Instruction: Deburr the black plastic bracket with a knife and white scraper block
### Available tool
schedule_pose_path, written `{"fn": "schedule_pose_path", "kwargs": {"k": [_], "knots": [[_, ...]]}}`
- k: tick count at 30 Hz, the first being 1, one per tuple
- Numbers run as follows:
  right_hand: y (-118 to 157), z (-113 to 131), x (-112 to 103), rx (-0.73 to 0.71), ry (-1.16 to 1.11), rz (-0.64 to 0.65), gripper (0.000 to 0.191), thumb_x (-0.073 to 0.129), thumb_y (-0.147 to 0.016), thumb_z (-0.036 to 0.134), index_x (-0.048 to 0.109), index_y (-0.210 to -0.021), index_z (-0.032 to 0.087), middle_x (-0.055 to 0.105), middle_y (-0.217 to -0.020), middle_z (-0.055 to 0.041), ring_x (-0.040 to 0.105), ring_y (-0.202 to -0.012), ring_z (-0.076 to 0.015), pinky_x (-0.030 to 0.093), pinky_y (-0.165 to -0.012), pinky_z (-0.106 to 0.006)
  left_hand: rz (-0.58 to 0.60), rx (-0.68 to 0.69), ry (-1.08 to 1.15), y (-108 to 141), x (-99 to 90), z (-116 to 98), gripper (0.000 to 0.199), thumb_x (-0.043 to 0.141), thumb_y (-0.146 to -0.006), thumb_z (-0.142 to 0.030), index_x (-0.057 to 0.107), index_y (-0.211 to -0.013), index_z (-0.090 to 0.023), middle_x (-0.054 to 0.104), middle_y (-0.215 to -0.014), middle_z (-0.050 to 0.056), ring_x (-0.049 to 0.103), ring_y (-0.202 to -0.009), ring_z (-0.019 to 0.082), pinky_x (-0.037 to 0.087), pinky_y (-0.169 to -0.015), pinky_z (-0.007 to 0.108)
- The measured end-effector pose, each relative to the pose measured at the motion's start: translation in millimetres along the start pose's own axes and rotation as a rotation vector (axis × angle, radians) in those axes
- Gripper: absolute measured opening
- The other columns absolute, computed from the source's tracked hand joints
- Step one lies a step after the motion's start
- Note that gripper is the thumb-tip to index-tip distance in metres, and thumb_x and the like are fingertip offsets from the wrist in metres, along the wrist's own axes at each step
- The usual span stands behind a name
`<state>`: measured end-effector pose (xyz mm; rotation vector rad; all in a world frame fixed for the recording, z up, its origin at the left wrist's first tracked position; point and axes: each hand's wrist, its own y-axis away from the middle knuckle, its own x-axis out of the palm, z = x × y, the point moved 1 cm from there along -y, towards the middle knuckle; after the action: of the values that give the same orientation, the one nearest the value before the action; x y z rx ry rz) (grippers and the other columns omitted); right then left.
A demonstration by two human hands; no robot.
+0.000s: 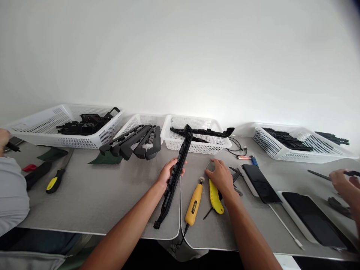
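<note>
A long black plastic trim piece point(176, 172) slants upright in my left hand point(168, 173), whose fingers wrap round its middle. Its upper end overlaps the middle basket in view, and its lower end hangs over the table's front part. My right hand point(221, 175) is on the table with fingers bent and thumb and fingertips close together, at a small shiny piece whose kind is unclear. Just below that palm lies a yellow utility knife point(216, 198), its upper end hidden by the hand. Between my hands rests a yellow corded rotary tool point(194, 204) with a pale round tip.
White baskets point(194, 148) with black parts line the wall. Black calipers point(236, 176), a phone point(263, 183) and a larger black-screened device point(309, 217) lie right. A yellow-black handled tool point(56, 182) lies left. Co-workers' hands show at both edges.
</note>
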<state>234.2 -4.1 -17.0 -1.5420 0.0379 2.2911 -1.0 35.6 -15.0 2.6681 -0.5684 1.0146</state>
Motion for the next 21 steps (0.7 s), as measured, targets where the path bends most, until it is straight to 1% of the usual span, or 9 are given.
{"fn": "schedule_pose_path", "kwargs": {"k": [4, 6, 7, 9, 11, 13, 15, 17, 21], "knots": [[-1, 1, -1, -0.029, -0.022, -0.001, 0.035, 0.050, -0.099, 0.038, 0.072, -0.120, 0.021, 0.070, -0.124, -0.0092, 0.066, -0.103, -0.0244, 0.044, -0.079, -0.031, -0.008, 0.010, -0.005, 0, -1.2, 0, 0.026, 0.073, -0.085, -0.037, 0.072, -0.097, -0.014, 0.077, -0.100, 0.009, 0.068, -0.065, 0.015, 0.051, -0.055, 0.026], [1, 1, -1, -0.033, -0.026, 0.005, 0.036, 0.042, -0.103, 0.036, 0.073, -0.116, 0.022, 0.073, -0.117, -0.0081, 0.067, -0.100, -0.0236, 0.043, -0.079, -0.031, -0.005, 0.012, -0.007, 0, -1.2, 0, 0.026, 0.073, -0.085, -0.037, 0.072, -0.097, -0.014, 0.077, -0.100, 0.009, 0.068, -0.065, 0.015, 0.051, -0.055, 0.027], [1, 1, -1, -0.030, -0.026, 0.010, 0.037, 0.042, -0.104, 0.037, 0.073, -0.119, 0.022, 0.073, -0.118, -0.0079, 0.067, -0.101, -0.0239, 0.043, -0.079, -0.031, -0.004, 0.013, -0.011, 0, -1.1, 1, 0.026, 0.073, -0.085, -0.037, 0.072, -0.097, -0.014, 0.077, -0.100, 0.009, 0.068, -0.065, 0.015, 0.051, -0.055, 0.027], [1, 1, 1, -0.024, -0.022, 0.027, 0.040, 0.048, -0.101, 0.040, 0.068, -0.132, 0.023, 0.069, -0.133, -0.0085, 0.066, -0.110, -0.0264, 0.044, -0.082, -0.033, -0.006, 0.014, -0.016, 0, -0.9, 1, 0.027, 0.073, -0.084, -0.038, 0.073, -0.097, -0.014, 0.077, -0.100, 0.009, 0.068, -0.065, 0.015, 0.051, -0.054, 0.026], [-1, 0, 4, -0.016, -0.018, 0.051, 0.054, 0.058, -0.096, 0.045, 0.060, -0.145, 0.022, 0.057, -0.151, -0.0105, 0.063, -0.121, -0.0305, 0.046, -0.087, -0.035, -0.008, 0.008, -0.014, 0, -0.7, 2, 0.028, 0.074, -0.083, -0.038, 0.073, -0.098, -0.014, 0.077, -0.100, 0.009, 0.067, -0.065, 0.015, 0.051, -0.054, 0.026], [-7, 0, 8, -0.004, -0.016, 0.072, 0.066, 0.065, -0.090, 0.047, 0.055, -0.150, 0.020, 0.048, -0.159, -0.0134, 0.061, -0.125, -0.0337, 0.046, -0.090, -0.037, -0.005, -0.002, -0.008, 0, -0.6, 2, 0.028, 0.074, -0.083, -0.038, 0.072, -0.098, -0.014, 0.077, -0.100, 0.009, 0.067, -0.065, 0.015, 0.051, -0.054, 0.026], [-13, -2, 10, 0.004, -0.023, 0.083, 0.068, 0.069, -0.087, 0.045, 0.056, -0.149, 0.019, 0.048, -0.159, -0.0147, 0.062, -0.122, -0.0340, 0.047, -0.090, -0.037, -0.004, -0.003, -0.006, 0, -1.0, 2, 0.028, 0.074, -0.083, -0.038, 0.072, -0.099, -0.015, 0.077, -0.100, 0.009, 0.068, -0.065, 0.015, 0.051, -0.054, 0.026], [-18, -3, 11, 0.007, -0.042, 0.083, 0.065, 0.071, -0.084, 0.044, 0.062, -0.143, 0.019, 0.055, -0.152, -0.0143, 0.065, -0.117, -0.0325, 0.047, -0.089, -0.036, -0.010, -0.001, -0.009, 0, -2.0, 2, 0.030, 0.075, -0.082, -0.038, 0.071, -0.100, -0.015, 0.077, -0.100, 0.009, 0.068, -0.065, 0.016, 0.051, -0.054, 0.027], [-21, -8, 10, 0.036, -0.102, 0.025, 0.061, 0.071, -0.082, 0.052, 0.067, -0.133, 0.018, 0.061, -0.142, -0.0140, 0.067, -0.109, -0.0311, 0.048, -0.086, -0.036, -0.026, 0.004, -0.017, -1, -4.8, 2, 0.033, 0.077, -0.080, -0.040, 0.071, -0.100, -0.014, 0.077, -0.099, 0.009, 0.067, -0.065, 0.016, 0.052, -0.054, 0.026]]}}
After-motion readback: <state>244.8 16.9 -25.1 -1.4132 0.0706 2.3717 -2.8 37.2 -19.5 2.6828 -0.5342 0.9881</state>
